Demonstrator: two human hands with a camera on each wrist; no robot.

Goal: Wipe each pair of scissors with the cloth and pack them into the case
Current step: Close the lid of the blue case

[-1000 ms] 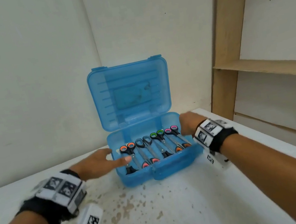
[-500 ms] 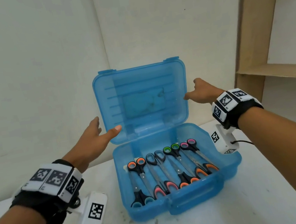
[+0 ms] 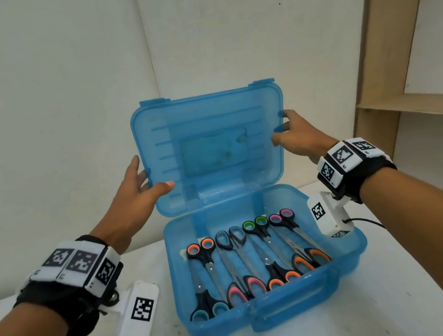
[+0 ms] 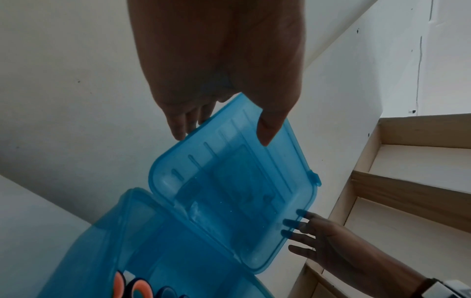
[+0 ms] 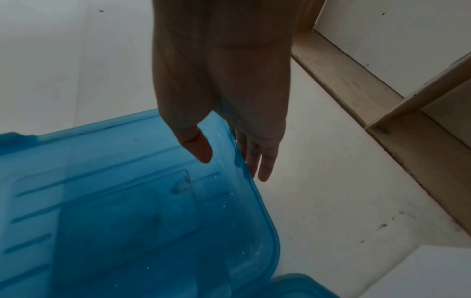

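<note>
fingers (image 3: 136,166) and thumbs of left hand (image 3: 135,192) and right hand (image 3: 300,138) pinch the upright lid (image 3: 211,146) edges.

One blue case (image 3: 352,246) with one lid (image 3: 206,112) is recorded. Eight pairs of scissors (image 3: 264,233) are counted inside: four with handles at the far end, four at the near end. Two hands are noted: left hand (image 3: 133,198), right hand (image 3: 299,139).

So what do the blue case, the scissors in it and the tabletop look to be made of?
Blue see-through case: seemingly hard moulded plastic, glossy; fingers of the hands show through its lid. Scissors with coloured handle loops: shiny grey blades, likely steel; handles look like black plastic with coloured inserts. White tabletop: smooth, brown-speckled; material unclear.
</note>
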